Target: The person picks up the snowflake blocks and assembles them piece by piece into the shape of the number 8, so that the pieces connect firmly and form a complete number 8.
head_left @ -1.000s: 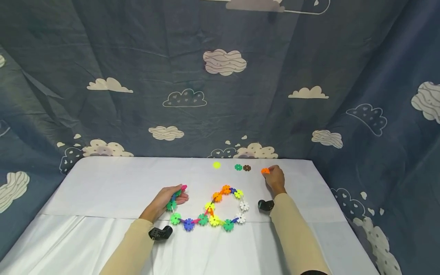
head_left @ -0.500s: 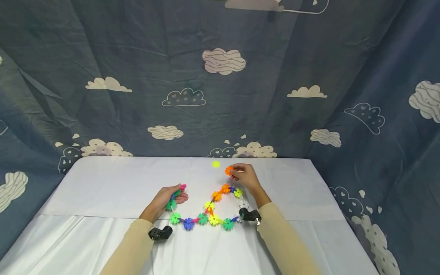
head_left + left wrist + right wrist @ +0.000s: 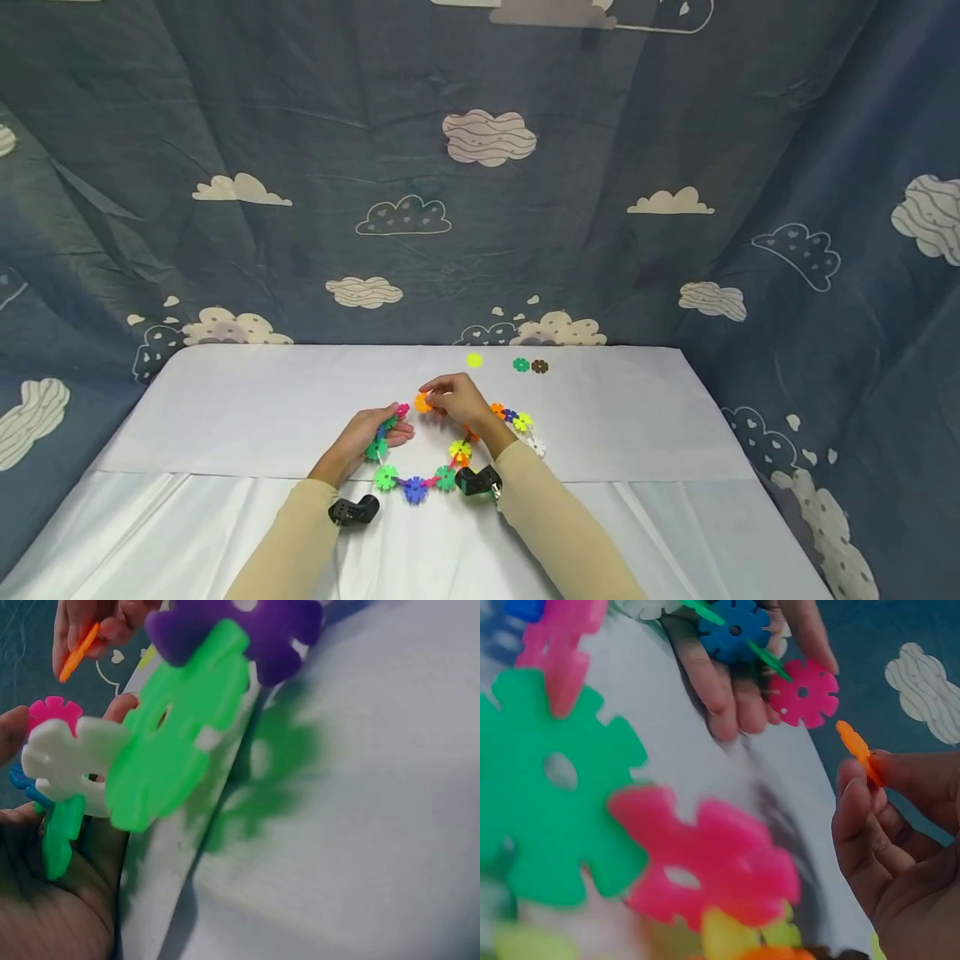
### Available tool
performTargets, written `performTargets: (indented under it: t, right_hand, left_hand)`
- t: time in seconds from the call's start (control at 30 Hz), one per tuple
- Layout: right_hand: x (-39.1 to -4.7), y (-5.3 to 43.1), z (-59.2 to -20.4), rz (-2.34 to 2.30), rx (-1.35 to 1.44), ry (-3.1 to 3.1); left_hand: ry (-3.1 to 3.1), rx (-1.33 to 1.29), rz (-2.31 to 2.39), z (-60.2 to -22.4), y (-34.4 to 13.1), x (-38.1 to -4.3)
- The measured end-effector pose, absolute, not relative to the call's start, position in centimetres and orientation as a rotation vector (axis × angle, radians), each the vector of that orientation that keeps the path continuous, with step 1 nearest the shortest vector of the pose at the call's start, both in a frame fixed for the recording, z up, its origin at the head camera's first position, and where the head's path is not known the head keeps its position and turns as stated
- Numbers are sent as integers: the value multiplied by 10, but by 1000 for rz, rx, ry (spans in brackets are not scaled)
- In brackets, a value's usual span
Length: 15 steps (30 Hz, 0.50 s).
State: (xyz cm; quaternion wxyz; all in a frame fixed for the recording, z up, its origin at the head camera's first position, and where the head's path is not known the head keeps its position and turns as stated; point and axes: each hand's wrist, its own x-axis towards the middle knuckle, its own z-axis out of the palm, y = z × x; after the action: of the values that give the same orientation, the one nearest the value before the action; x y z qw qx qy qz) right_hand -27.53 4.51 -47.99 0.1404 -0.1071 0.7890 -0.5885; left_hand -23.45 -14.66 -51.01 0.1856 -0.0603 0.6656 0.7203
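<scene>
A chain of interlocked, notched plastic flower discs (image 3: 415, 490) curves across the white cloth. My left hand (image 3: 358, 437) holds its raised left end, palm up beneath a blue disc (image 3: 735, 631) and thumb at the pink end disc (image 3: 804, 694). White (image 3: 71, 761) and green (image 3: 169, 727) discs hang nearest the left wrist camera. My right hand (image 3: 461, 400) pinches a loose orange flower disc (image 3: 861, 754) between thumb and fingers. That disc is close to the pink one, with a small gap between them. The right hand and forearm hide part of the chain's loop in the head view.
At the back of the white-covered table (image 3: 247, 408) lie a loose yellow disc (image 3: 475, 360), a green disc (image 3: 521, 365) and a brown disc (image 3: 540, 367). Behind the table hangs a dark curtain (image 3: 420, 275) with a cloud pattern.
My right hand has carried the orange disc from the back right leftward, over the chain, to beside its pink end. My left hand has stayed in place with its hold on the chain.
</scene>
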Motion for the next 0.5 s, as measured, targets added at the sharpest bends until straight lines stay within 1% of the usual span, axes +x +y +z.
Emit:
performTargets:
  t: [0.27, 0.5]
  right_hand:
    - [-274, 34, -484, -1802, -243, 2174]
    - [-274, 28, -487, -1813, -206, 2182]
  left_hand:
    - [1886, -169, 2027, -510, -146, -234]
    - [1875, -110, 2029, -512, -149, -234]
